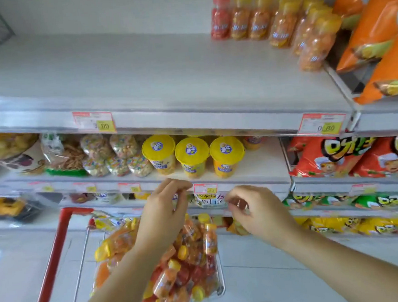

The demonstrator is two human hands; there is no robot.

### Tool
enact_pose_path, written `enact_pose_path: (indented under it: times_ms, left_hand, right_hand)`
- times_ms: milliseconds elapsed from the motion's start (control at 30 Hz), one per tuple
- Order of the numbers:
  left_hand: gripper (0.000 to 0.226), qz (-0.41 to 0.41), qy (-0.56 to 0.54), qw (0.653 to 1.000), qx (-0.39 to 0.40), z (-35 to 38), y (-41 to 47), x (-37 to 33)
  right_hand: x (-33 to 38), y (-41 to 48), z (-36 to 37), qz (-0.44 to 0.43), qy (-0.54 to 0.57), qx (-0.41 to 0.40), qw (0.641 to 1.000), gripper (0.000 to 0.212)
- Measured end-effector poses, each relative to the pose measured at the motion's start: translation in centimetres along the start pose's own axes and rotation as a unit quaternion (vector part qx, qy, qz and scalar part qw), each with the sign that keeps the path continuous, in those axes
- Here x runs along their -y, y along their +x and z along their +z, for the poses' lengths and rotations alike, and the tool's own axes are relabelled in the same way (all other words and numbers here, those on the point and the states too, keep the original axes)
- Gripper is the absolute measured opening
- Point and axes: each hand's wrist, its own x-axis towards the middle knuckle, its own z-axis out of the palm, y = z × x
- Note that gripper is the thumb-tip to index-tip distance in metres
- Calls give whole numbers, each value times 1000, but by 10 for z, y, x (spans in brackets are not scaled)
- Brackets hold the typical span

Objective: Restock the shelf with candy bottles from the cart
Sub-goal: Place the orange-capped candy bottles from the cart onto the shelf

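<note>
Shelf (140, 67) ahead of me: plain white. On it, one red bottle (220, 15) with a red cap; the other bottles (278, 25) orange, yellow caps. Cart handle (58, 243): red. My cart's bottles (189, 257): orange and red, yellow caps. Cups (192, 156): yellow lids. Price tags (94, 121): red border, yellow patch. Bags (373, 32): orange.

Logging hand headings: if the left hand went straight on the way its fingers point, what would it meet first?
The left hand would likely meet the shelf edge under the yellow-lidded cups; depth unclear.
</note>
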Motion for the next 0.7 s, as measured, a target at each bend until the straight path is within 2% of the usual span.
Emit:
enact_pose_path:
  times_ms: [100, 200, 300, 467, 700]
  left_hand:
    - [21, -119, 59, 990, 56, 10, -40, 67]
    - [24, -181, 99, 974, 95, 20, -70, 112]
    - [24, -198, 117, 968, 99, 31, -92, 141]
    - [21, -212, 116, 965, 102, 51, -112, 165]
    - [20, -221, 123, 959, 130, 60, -114, 168]
  right_hand:
    - [-24, -5, 69, 111, -46, 181, 976, 12]
    - [-54, -5, 123, 192, -45, 248, 949, 42]
    - [-83, -4, 172, 257, -11, 246, 935, 60]
    - [-116, 5, 227, 346, 16, 176, 922, 76]
    - [-130, 12, 244, 392, 52, 173, 902, 50]
